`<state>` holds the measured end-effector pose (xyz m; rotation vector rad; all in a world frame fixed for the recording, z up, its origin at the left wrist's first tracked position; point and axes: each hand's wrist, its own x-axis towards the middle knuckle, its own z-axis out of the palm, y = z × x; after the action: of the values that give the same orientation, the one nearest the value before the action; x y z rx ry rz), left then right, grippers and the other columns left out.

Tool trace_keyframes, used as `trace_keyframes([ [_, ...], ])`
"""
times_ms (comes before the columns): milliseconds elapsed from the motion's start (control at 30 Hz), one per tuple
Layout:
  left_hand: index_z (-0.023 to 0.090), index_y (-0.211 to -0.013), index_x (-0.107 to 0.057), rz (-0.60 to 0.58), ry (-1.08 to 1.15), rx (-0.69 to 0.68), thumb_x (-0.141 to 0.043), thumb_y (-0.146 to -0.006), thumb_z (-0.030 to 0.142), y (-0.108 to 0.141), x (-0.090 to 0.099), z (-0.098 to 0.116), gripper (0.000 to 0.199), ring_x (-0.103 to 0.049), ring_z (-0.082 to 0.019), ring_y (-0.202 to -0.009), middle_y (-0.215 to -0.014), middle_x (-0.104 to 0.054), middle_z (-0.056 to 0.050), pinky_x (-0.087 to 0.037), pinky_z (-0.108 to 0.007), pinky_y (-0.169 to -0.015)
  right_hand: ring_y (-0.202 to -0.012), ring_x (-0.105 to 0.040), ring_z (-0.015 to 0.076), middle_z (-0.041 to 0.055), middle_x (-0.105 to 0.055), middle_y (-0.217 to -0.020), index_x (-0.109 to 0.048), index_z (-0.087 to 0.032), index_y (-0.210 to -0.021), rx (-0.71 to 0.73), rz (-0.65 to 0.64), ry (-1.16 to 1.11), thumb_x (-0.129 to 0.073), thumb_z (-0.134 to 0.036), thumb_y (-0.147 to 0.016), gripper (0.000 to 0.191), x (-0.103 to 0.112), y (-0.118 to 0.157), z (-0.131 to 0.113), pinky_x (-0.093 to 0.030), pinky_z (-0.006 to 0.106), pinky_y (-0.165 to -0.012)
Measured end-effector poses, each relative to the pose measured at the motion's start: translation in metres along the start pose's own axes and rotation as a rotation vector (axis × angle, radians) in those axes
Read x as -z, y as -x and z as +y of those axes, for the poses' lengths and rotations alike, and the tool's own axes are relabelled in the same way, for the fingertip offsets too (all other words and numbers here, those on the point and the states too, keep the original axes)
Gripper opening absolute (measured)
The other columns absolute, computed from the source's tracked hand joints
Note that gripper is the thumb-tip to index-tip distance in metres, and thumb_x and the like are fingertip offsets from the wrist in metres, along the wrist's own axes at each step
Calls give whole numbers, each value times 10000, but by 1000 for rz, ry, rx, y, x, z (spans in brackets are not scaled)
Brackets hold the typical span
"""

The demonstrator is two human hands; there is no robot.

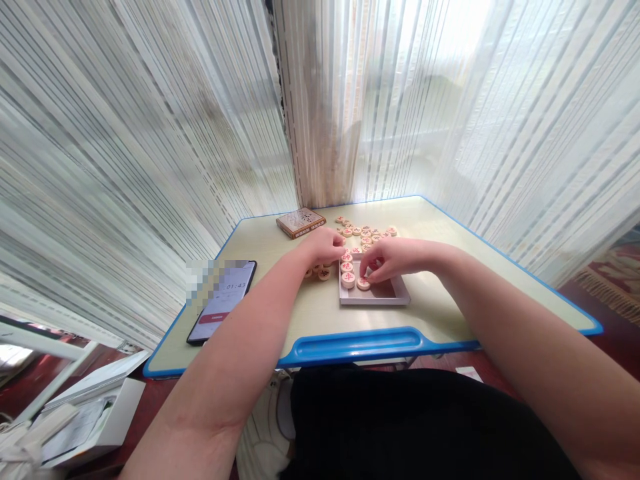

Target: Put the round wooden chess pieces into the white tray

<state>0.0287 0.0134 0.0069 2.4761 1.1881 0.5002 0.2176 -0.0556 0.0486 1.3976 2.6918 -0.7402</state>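
Observation:
A shallow white box (376, 300) lies on the table with several round Chinese chess pieces inside. Red-marked pieces, one of them a disc (349, 281) at the near left, form a column along its left wall. My right hand (384, 259) reaches into the box, its fingers pinching a red-marked Chinese chess piece (363, 284) beside that column. At the box's far left corner is my left hand (325, 245), fingers curled closed; whatever they hold is hidden. A few loose pieces (324, 274) lie partly behind my left wrist, left of the box.
More loose Chinese chess pieces (367, 233) are scattered beyond the box. A flat printed box (301, 223) sits at the back left. On the left lies a phone (223, 303) showing a timer. The table (500, 280) has a blue rim with a molded tray (357, 343) in front.

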Motion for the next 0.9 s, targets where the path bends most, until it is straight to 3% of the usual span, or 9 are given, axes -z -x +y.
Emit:
trace_keyframes([
  [333, 156, -476, -451, -4, 5, -7, -456, -578, 238, 0, 0, -1, 130, -330, -89, -484, -454, -354, 41, -227, -262, -490, -647, -508, 132, 9, -624, -715, -710, -202, -836, -29, -60, -75, -650, -589, -622, 446, -3, -3, 1, -333, 235, -545],
  [767, 152, -480, -459, -12, 21, 15, -459, -572, 235, 1, 1, 1, 124, -330, -86, -487, -463, -366, 40, -215, -259, -483, -689, -535, 137, -7, -638, -761, -707, -220, -913, 32, -101, -121, -644, -385, -669, 302, -6, -3, -2, -368, 235, -585],
  [900, 153, -482, -457, -12, 28, 20, -456, -571, 230, 1, 1, 0, 118, -336, -87, -489, -461, -367, 39, -219, -256, -480, -687, -541, 136, -7, -634, -750, -693, -206, -853, 13, -85, -103, -646, -358, -657, 252, -7, -5, -1, -371, 230, -575],
])
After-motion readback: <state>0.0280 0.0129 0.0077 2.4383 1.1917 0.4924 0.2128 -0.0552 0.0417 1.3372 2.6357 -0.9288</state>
